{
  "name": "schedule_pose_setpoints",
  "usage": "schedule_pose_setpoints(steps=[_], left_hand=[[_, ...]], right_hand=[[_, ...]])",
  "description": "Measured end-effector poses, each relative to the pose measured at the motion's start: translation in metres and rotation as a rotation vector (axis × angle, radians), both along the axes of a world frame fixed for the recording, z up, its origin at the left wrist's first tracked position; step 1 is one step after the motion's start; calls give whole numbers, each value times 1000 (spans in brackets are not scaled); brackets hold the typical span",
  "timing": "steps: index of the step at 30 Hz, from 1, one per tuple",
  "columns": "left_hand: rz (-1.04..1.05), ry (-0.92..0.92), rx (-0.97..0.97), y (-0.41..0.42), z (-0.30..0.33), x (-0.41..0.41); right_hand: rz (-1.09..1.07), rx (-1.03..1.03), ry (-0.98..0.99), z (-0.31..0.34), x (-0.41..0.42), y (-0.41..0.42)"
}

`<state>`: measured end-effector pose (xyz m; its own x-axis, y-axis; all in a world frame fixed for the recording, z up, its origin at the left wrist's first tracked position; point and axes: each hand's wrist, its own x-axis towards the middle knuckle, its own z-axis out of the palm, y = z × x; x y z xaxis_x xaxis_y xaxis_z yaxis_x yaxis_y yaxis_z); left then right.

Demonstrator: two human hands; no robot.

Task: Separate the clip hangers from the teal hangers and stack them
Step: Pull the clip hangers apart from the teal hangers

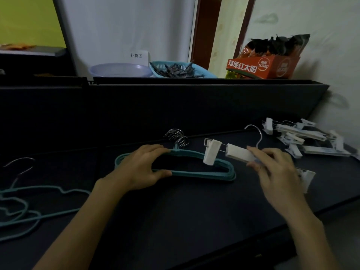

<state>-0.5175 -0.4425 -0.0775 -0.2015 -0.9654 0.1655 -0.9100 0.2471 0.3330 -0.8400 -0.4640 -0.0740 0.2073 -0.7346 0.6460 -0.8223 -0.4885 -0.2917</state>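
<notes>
A stack of teal hangers (204,173) lies in the middle of the dark table (175,221), metal hooks bunched at the back. My left hand (142,168) grips the stack's left part, fingers over the top bar and thumb under the lower one. My right hand (276,172) pinches a white clip hanger (233,152) at its middle block; one white clip hangs over the teal stack's right end. A pile of white clip hangers (307,139) lies at the right rear. Loose teal hangers (29,207) sprawl at the far left.
A dark raised panel (155,110) backs the table. On the ledge behind it stand a pale purple basin (120,70), a blue basket of clothespins (181,70) and an orange snack box (263,66). The table's right edge runs close to the white wall.
</notes>
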Motion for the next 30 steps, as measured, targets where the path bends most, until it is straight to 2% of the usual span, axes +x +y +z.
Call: schedule_pose_setpoints(steps=[6,13,23,30], left_hand=[[6,-130,-82,-2,5,-29],[-34,-155,-210,-22,11,-142],[-87,-125,-185,-43,0,-330],[-14,-105,-143,-43,-14,-376]], right_hand=[[-17,-9,4,-2,-28,5],[-81,-59,42,-8,-116,14],[-222,-49,86,-18,-319,39],[-146,-33,122,-20,-366,24]])
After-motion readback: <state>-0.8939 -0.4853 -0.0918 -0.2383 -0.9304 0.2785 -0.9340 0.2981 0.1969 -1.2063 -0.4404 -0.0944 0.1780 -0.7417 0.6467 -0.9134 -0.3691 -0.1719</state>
